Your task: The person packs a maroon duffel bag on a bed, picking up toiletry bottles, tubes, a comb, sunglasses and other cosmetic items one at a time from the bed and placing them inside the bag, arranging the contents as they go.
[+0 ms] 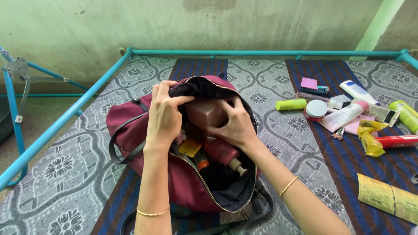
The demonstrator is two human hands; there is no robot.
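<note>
While both hands work inside the mouth of the maroon bag (143,130), the left hand (164,114) is curled over the far rim, fingers closed on the dark lining and pulling the opening wide. The right hand (235,126) is cupped around a brown boxy container (204,112), fingers spread and pressing on its side, so it grips that piece just inside the bag's top edge. Below it lie a pink pump bottle (224,154), a small orange-capped bottle (201,163) and a yellow tag or packet (190,147), packed close together against the black lining.

The bag rests on a patterned mat (65,174) over a cot with a teal frame (61,124). Well apart to the right lie scattered toiletries: a lime-green tube (291,104), a round white jar (316,109), a white tube (346,115), a red tube (398,141) and a yellow wrapper (369,135).

The bag is soft and crowded, so the container could snag on the zipper edge or slip from the fingertip grip, and it might press the pump head and leak.
</note>
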